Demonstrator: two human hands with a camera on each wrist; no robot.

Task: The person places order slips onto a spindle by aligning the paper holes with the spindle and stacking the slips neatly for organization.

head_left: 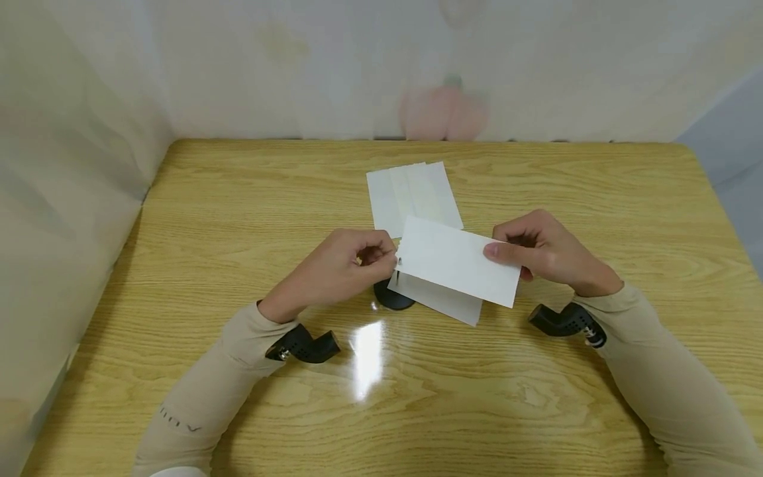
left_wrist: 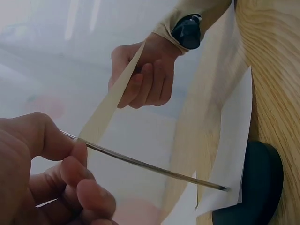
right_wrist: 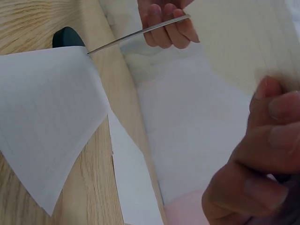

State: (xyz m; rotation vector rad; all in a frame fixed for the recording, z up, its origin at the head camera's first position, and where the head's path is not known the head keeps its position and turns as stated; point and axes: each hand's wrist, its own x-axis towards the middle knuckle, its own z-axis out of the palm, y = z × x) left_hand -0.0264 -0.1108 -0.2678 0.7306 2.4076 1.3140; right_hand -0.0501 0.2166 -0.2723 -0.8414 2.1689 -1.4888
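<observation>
A thin metal spike (left_wrist: pixel 154 167) rises from a round black base (head_left: pixel 395 299), like a bill spike. One white paper slip (head_left: pixel 444 303) sits low on the spike, close to the base. Higher up, another white slip (head_left: pixel 456 262) is at the spike's upper part, which appears to pass through its left end. My left hand (head_left: pixel 348 268) pinches that left end beside the spike. With thumb on top and fingers beneath, my right hand (head_left: pixel 545 255) grips the same slip's right end. The exact contact of the left fingertips with the spike is partly hidden.
Several white paper slips (head_left: pixel 387 199) lie overlapping on the wood-grain table (head_left: pixel 268 179) behind the spike. A pale curtain (head_left: pixel 298 73) hangs along the back and left sides. Each wrist carries a black camera mount (head_left: pixel 306 344).
</observation>
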